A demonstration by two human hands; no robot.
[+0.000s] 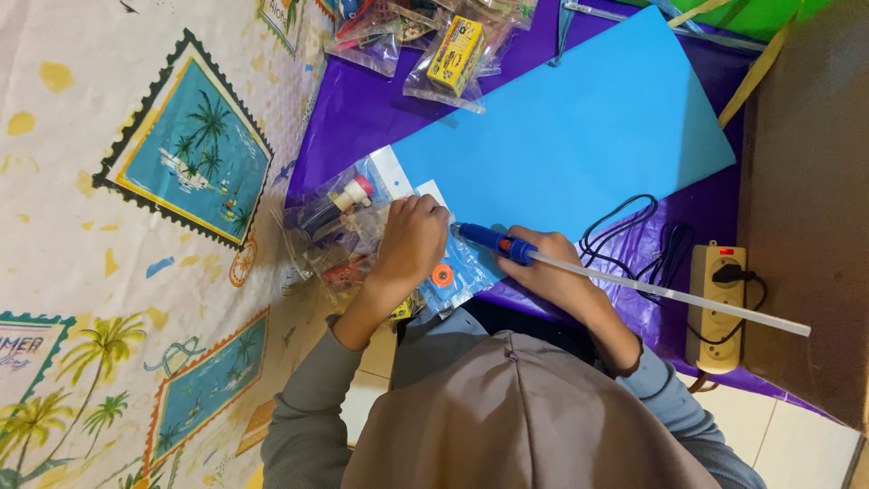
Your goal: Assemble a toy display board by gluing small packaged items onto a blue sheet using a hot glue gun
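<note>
Our right hand [552, 276] grips the blue glue gun [493, 241], nozzle touching a clear toy packet [453, 272] at the blue sheet's [570, 136] near corner; our left hand [412, 240] presses that packet flat.

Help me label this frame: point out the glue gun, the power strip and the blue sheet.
glue gun [493, 241]: head view, on its blue barrel.
power strip [717, 308]: head view, on its cream casing.
blue sheet [579, 127]: head view, on its bare middle.

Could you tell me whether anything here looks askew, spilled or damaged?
Nothing looks spilled or damaged. The long white glue stick juts far out behind the blue glue gun in the right hand; the black cord lies loosely tangled.
</note>
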